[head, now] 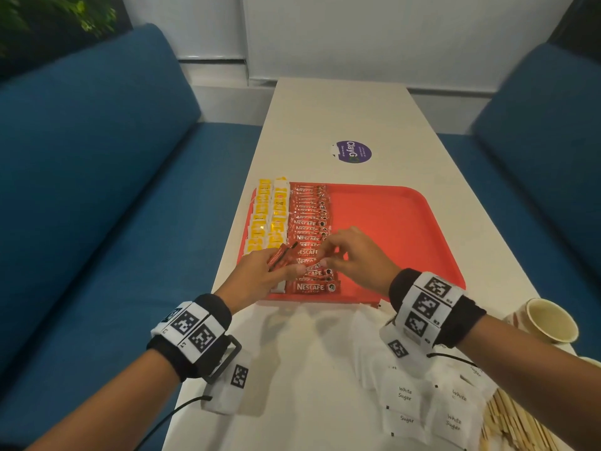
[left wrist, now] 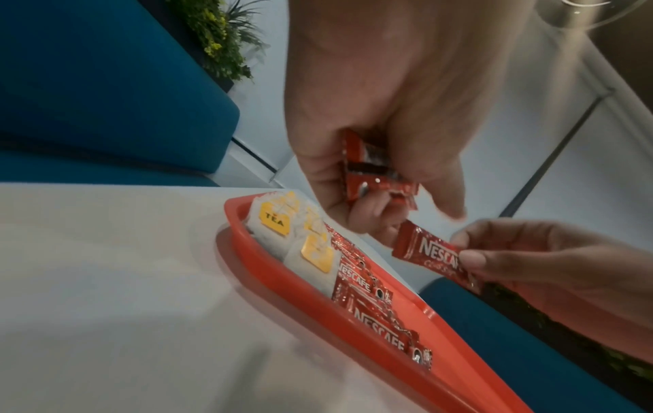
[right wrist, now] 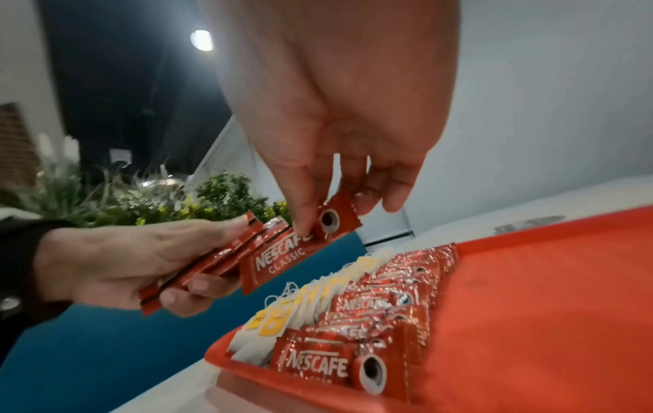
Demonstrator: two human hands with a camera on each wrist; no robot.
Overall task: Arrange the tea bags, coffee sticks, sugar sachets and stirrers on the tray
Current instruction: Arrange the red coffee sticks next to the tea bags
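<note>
- Step in hand: coffee sticks. Left hand [head: 260, 275] holds a small bundle of spare sticks [right wrist: 198, 268], grip curled round them, over the tray's near-left corner.
- Right hand [head: 361, 255] pinches one coffee stick [right wrist: 300, 251] by its end, narrow grip, just beside the bundle.
- Red tray [head: 406, 229]: two tea bag columns [head: 270, 216] at the left edge, coffee stick column [head: 310, 236] touching them on the right.
- Next move, as I judge: lay the pinched stick flat into the column, label up, parallel with the rest.
- Room: tray's right part is bare; plenty of space there.
- Edges: tea bags ride on the left rim, and the tray sits close to the surface's left edge; a nudge could spill them.
- Sugar sachets [head: 406, 398] and stirrers [head: 514, 424] lie on the surface [head: 309, 369] near the person, not yet placed.
</note>
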